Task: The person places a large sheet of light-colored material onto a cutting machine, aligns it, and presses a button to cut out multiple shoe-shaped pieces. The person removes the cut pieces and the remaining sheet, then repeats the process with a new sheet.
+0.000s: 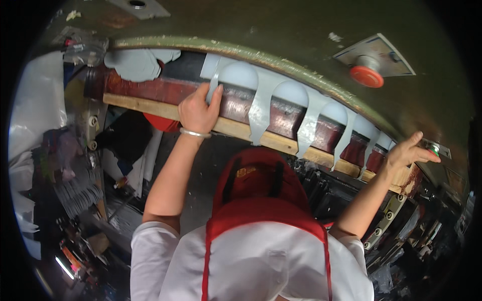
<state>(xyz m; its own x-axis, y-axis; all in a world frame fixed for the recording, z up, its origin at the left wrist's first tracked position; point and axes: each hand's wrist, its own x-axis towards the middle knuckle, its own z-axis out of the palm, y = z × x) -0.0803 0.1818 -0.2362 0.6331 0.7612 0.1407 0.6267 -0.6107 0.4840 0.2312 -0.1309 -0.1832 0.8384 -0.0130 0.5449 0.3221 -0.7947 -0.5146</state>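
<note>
Grey sheet [261, 108] lies along the press bed edge; our left hand [198, 113] grips it, right hand [409, 150] open at the green button [435, 149].

1. A pale square plate [377, 54] sits on the green machine top ahead of me to the right, slightly tilted, with a round red button [366, 76] on it.
2. A smaller pale plate [438, 149] lies at the far right of the machine, just beside my right hand [407, 153]; a green button shows on it.
3. Another grey plate [139, 7] with a dark hole lies at the top edge.
</note>
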